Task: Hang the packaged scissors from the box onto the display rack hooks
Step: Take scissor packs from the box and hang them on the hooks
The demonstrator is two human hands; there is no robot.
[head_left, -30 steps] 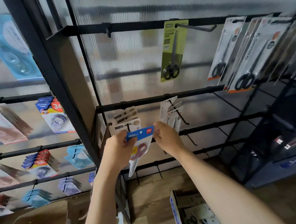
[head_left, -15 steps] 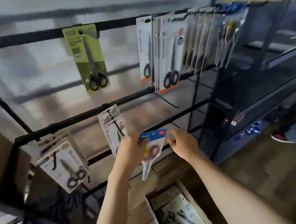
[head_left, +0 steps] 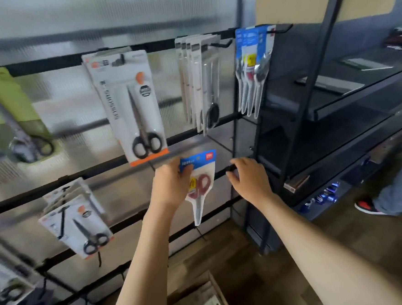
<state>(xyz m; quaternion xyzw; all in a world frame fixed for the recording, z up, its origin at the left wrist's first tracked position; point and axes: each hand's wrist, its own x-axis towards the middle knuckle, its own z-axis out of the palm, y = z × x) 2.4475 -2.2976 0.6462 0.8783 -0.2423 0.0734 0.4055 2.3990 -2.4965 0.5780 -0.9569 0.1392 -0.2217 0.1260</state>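
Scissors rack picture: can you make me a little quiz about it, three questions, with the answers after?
1. True or false: the left hand holds the red-handled scissors pack by its blue top.
2. What is the right hand doing? A) gripping the pack B) reaching toward the black rack bar, holding nothing C) resting in the box
3. Fill in: the matching blue-topped packs hang at the rack's top ____ end.

Key:
1. True.
2. B; whether its fingertips touch the bar is unclear.
3. Right.
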